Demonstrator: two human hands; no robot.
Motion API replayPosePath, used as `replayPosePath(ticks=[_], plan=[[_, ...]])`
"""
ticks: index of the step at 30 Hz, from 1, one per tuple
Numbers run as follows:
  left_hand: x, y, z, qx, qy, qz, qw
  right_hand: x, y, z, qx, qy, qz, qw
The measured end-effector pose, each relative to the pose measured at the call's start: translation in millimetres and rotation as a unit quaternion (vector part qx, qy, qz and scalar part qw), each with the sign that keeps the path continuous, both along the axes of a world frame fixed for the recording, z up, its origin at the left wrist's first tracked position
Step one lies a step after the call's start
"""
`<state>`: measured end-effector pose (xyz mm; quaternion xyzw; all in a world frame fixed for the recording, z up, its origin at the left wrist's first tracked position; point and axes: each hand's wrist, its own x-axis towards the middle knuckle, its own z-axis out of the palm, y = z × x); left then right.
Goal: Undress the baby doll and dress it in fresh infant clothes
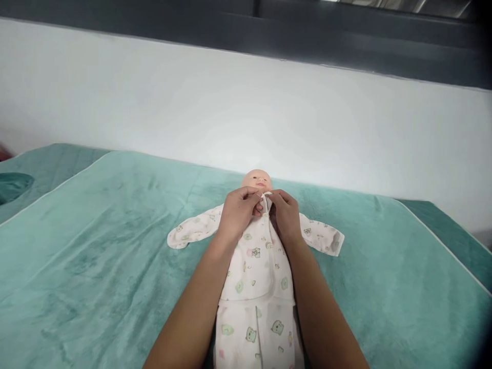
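Observation:
A baby doll (257, 179) lies face up, its head toward the wall. It wears a white baby top (251, 271) printed with small animals, the sleeves spread out to both sides. Matching printed trousers (238, 338) cover its lower part. At the neck, my left hand (241, 207) pinches the left side of the top's collar. My right hand (283, 211) grips the collar's right side close by, the fingertips of both hands almost meeting. The front edges overlap below the hands. Any fastener between the fingers is hidden.
A teal plush cover (115, 246) with some wrinkles spreads under the doll. Behind it rises a white wall (192, 102) with a dark ledge (172, 31) along its top. A darker green rounded thing (14, 185) sits at the far left.

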<state>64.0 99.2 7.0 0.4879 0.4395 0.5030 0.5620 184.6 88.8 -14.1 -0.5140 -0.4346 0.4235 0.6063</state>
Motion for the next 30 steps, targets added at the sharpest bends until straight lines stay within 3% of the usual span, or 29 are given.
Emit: replayPosePath(ticks=[9, 16, 30], plan=[[-1.2, -1.7, 1.3, -0.003, -0.036, -0.018, 0.999, -2.1, -2.6, -0.7, 0.042, -0.012, -0.079, 0.996], [-1.6, -0.1, -3.6, -0.007, -0.048, -0.019, 0.999, -2.9, -4.3, 3.4, 0.067, -0.064, -0.052, 0.994], [-1.8, 2.1, -2.4, 0.001, -0.037, -0.027, 0.999, -3.3, -6.5, 1.7, 0.099, -0.139, -0.076, 0.982]])
